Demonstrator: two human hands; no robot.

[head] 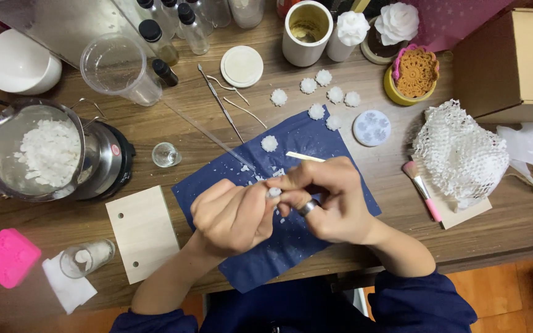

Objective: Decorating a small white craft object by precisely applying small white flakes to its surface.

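Left hand [232,216]: curled over the dark blue cloth [316,139] near the tabletop's front edge; fingertips pinch a small white wax flower [273,192].
Right hand [328,200]: meets the left from the other side, thumb and forefinger pressed to the same wax flower; ring on one finger. I cannot tell whether it grips or only trims.
Piece in hand: held between both hands, just above the cloth's middle, white crumbs scattered under it.
Done, as I judge it: seven finished flowers [316,111] lie loose by the cloth's rear corner and beyond it, one more on the cloth itself.
Left, as I judge it: pot of white wax flakes [47,151] on the small heater at the left edge, not melted; round pale mould [371,127] beside the cloth shows empty cavities.
Packages: brown cardboard box [510,61] at the rear right corner, dark print on its side; white mesh wrap [461,154] in front of it.
Bottles: clear, black-capped bottles [155,37] at the rear edge; labels too small to make out.
Other: pink square mould [8,257] at the front left corner.
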